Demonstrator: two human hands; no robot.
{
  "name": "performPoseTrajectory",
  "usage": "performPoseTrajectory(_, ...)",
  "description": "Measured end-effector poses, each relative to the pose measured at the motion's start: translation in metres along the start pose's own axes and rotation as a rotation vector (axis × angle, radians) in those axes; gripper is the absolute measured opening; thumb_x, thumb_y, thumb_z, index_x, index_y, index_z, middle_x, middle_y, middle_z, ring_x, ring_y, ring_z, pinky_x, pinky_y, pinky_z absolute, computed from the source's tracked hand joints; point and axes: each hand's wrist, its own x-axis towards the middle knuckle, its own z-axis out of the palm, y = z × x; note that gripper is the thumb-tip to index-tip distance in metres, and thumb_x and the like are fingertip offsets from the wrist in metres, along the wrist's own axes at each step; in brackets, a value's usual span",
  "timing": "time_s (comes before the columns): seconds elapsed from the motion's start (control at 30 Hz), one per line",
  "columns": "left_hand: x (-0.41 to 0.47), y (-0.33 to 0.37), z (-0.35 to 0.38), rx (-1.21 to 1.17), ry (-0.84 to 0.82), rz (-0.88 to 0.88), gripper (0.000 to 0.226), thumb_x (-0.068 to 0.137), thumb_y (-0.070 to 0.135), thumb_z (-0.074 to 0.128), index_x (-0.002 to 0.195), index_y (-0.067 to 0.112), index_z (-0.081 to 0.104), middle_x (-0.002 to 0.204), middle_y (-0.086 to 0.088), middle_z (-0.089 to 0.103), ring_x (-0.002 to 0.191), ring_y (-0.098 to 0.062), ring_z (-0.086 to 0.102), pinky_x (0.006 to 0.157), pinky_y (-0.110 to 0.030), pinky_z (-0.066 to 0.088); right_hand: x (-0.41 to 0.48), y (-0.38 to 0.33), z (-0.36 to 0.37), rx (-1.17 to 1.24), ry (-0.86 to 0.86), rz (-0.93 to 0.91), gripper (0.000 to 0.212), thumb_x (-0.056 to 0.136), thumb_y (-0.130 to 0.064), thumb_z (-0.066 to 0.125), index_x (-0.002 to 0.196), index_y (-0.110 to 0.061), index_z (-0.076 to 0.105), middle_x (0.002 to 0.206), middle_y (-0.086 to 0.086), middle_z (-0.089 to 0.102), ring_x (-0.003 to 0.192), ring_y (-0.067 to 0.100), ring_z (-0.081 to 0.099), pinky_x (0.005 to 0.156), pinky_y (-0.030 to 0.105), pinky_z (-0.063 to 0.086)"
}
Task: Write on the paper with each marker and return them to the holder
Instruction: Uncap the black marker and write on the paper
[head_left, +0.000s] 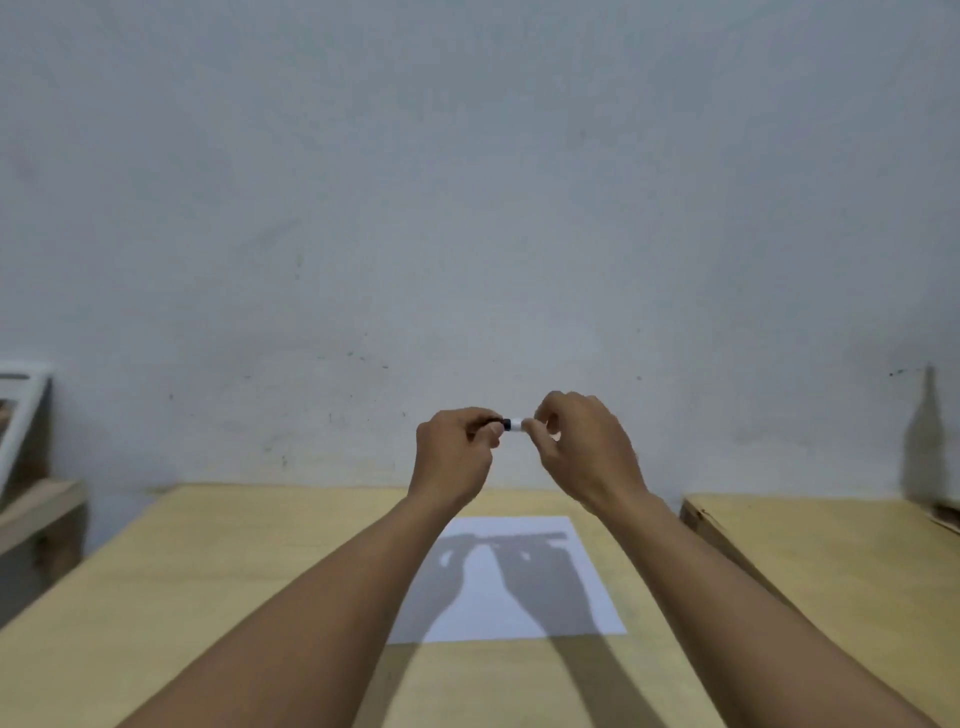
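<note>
While my left hand pinches the marker's black cap and my right hand grips its white barrel, both hover above the paper on the table.

A pale grey wall with small dark marks stands behind the light wooden counter; a second wooden surface is at right.

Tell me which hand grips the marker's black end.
The left hand pinches the black end of the marker, probably its cap; the right hand holds the white barrel. Both are raised above the paper.
</note>
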Motion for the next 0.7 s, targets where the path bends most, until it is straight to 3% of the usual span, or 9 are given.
performPoseTrajectory(0.07, -0.007, -0.005, -0.006, -0.055, 0.011, -0.038, 0.023, 0.093, 0.019, 0.064, 0.081, 0.033, 0.077, 0.074, 0.006, 0.077, 0.081, -0.016, 0.073, 0.081, -0.036, 0.061, -0.013, -0.017, 0.006, 0.136, -0.077, 0.171, 0.046, 0.099, -0.045, 0.053, 0.064, -0.014, 0.058, 0.059, -0.003, 0.055, 0.067, 0.022, 0.054, 0.064, 0.035, 0.043)
performPoseTrajectory(0.13, -0.014, -0.009, -0.013, -0.090, 0.013, -0.062, 0.027, 0.092, 0.019, 0.065, 0.076, 0.038, 0.074, 0.074, 0.005, 0.077, 0.083, -0.018, 0.074, 0.083, -0.045, 0.061, -0.020, -0.030, 0.012, 0.429, -0.134, 0.388, 0.055, 0.098, -0.049, 0.054, 0.070, -0.003, 0.064, 0.059, 0.001, 0.054, 0.060, 0.021, 0.050, 0.060, 0.034, 0.040)
performPoseTrajectory(0.2, -0.020, -0.012, -0.021, -0.113, 0.004, -0.081, 0.026, 0.092, 0.018, 0.066, 0.076, 0.037, 0.075, 0.076, 0.003, 0.078, 0.084, -0.021, 0.075, 0.084, -0.045, 0.061, -0.025, -0.039, 0.018, 0.815, -0.144, 0.635, 0.046, 0.097, -0.046, 0.060, 0.089, -0.002, 0.074, 0.070, 0.003, 0.059, 0.061, 0.017, 0.049, 0.057, 0.031, 0.041)
performPoseTrajectory(0.3, -0.025, -0.017, -0.033, -0.150, -0.044, -0.118, 0.015, 0.092, 0.013, 0.067, 0.090, 0.019, 0.081, 0.084, -0.003, 0.079, 0.086, -0.019, 0.076, 0.084, -0.040, 0.063, -0.029, -0.048, 0.029, 1.186, -0.163, 0.860, 0.024, 0.096, -0.033, 0.068, 0.091, -0.010, 0.071, 0.072, 0.000, 0.059, 0.059, 0.013, 0.049, 0.051, 0.025, 0.042)
performPoseTrajectory(0.4, -0.026, -0.028, -0.046, -0.171, -0.087, -0.165, 0.016, 0.094, 0.013, 0.065, 0.096, 0.009, 0.081, 0.087, -0.007, 0.079, 0.086, -0.020, 0.076, 0.083, -0.038, 0.063, -0.032, -0.052, 0.045, 1.328, -0.170, 0.847, 0.018, 0.097, -0.020, 0.067, 0.085, -0.007, 0.069, 0.069, 0.002, 0.061, 0.057, 0.011, 0.053, 0.052, 0.022, 0.047)
performPoseTrajectory(0.57, -0.020, -0.048, -0.070, -0.156, -0.096, -0.245, 0.021, 0.095, 0.017, 0.065, 0.083, 0.007, 0.078, 0.077, -0.009, 0.073, 0.074, -0.021, 0.069, 0.079, -0.038, 0.063, -0.036, -0.058, 0.071, 1.421, -0.114, 0.840, 0.017, 0.097, -0.014, 0.063, 0.085, -0.003, 0.067, 0.066, 0.004, 0.061, 0.053, 0.010, 0.056, 0.052, 0.020, 0.051)
performPoseTrajectory(0.7, -0.015, -0.077, -0.089, 0.123, -0.082, -0.272, 0.008, 0.087, 0.015, 0.072, 0.089, 0.012, 0.079, 0.085, -0.007, 0.076, 0.073, -0.023, 0.069, 0.066, -0.030, 0.060, -0.043, -0.056, 0.097, 1.281, -0.138, 0.821, 0.017, 0.094, -0.013, 0.063, 0.079, -0.006, 0.067, 0.064, 0.003, 0.059, 0.055, 0.013, 0.053, 0.055, 0.023, 0.050)
